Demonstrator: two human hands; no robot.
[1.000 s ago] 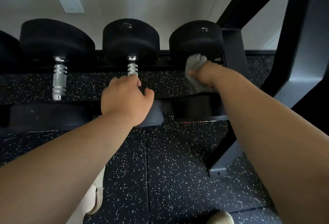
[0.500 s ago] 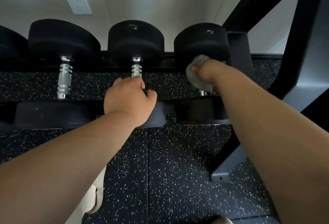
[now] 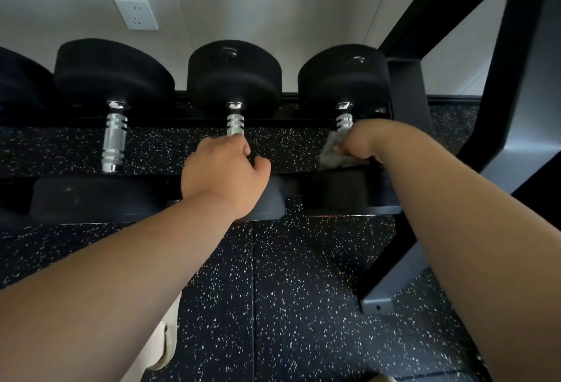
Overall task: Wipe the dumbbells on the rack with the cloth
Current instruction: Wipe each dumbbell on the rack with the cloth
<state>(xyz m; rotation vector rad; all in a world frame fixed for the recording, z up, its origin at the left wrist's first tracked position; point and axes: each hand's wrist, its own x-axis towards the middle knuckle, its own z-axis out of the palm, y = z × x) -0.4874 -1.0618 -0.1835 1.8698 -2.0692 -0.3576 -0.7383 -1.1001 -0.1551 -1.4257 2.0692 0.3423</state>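
Three black dumbbells with chrome handles lie across the rack [image 3: 406, 99]. My right hand [image 3: 361, 141] grips a grey cloth [image 3: 332, 152] wrapped round the near part of the right dumbbell's [image 3: 343, 78] handle, whose upper end shows bare. My left hand [image 3: 224, 172] grips the handle of the middle dumbbell [image 3: 233, 75], hiding its near half. The left dumbbell [image 3: 113, 78] lies untouched, its handle fully visible. A fourth dumbbell head peeks in at the far left edge.
The rack's black upright and diagonal brace [image 3: 516, 78] rise at the right, with its foot [image 3: 378, 305] on the speckled rubber floor [image 3: 303, 290]. A wall socket [image 3: 136, 14] sits on the white wall behind. My light trouser leg shows at the bottom.
My right hand slid the cloth down from the far head of the right dumbbell along its handle toward me, baring the handle's upper end. The left hand kept its grip on the middle handle.
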